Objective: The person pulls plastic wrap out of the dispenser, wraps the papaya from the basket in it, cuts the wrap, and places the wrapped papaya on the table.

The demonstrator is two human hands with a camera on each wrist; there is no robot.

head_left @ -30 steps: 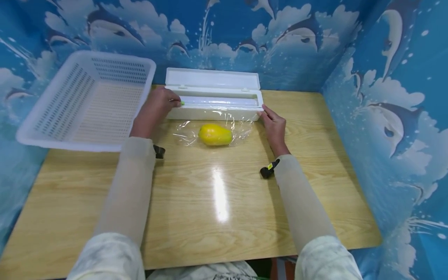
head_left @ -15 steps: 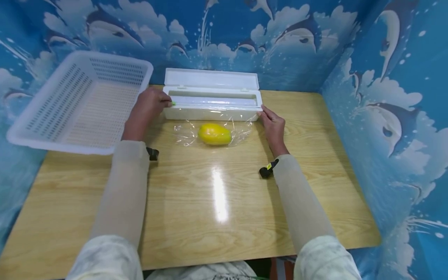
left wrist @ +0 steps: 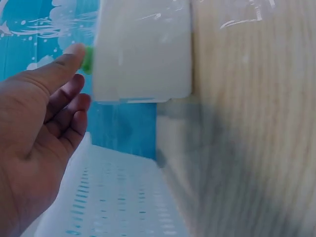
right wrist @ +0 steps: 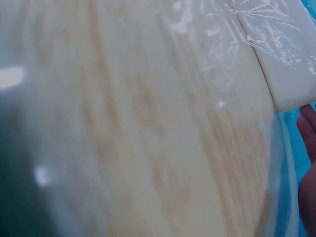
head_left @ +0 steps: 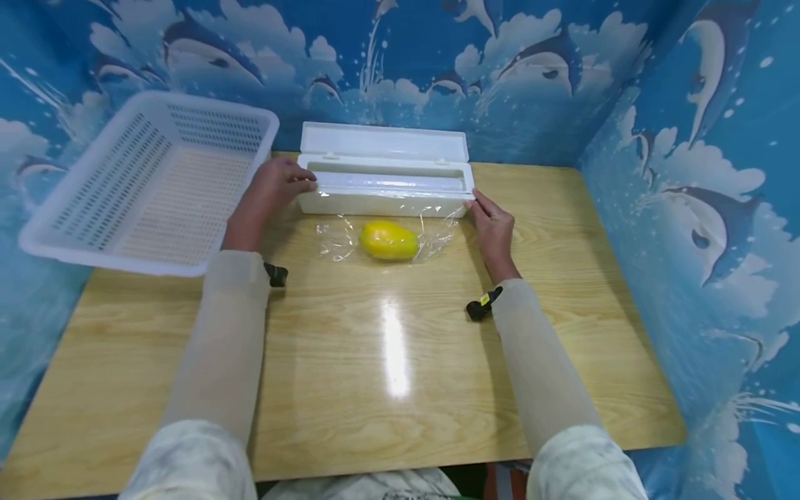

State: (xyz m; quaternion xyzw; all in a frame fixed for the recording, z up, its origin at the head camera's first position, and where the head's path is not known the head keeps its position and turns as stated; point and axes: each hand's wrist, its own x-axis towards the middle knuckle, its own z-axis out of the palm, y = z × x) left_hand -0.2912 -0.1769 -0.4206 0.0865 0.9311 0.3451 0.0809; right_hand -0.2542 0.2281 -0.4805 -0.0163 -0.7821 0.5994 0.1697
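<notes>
A long white cling film box (head_left: 381, 203) lies at the table's back, lid raised, with a film roll (head_left: 387, 181) inside. At its left end my left hand (head_left: 275, 189) pinches a small green slide cutter (left wrist: 87, 60), mostly hidden behind the thumb in the left wrist view. My right hand (head_left: 494, 226) grips the box's right front corner; only part of its fingers (right wrist: 308, 128) shows in the right wrist view. Clear film (head_left: 337, 239) hangs over the box front and spreads onto the table, around a yellow papaya-like fruit (head_left: 389, 240).
A white slotted plastic basket (head_left: 125, 261) stands at the back left, close beside my left forearm. The wooden table (head_left: 337, 389) reaches to a dolphin-print wall covering (head_left: 531, 118) behind and at the right.
My left hand has slid left along the box's front edge with the slide cutter, to the box's left end. The right hand keeps its hold on the right corner. The fruit stays put.
</notes>
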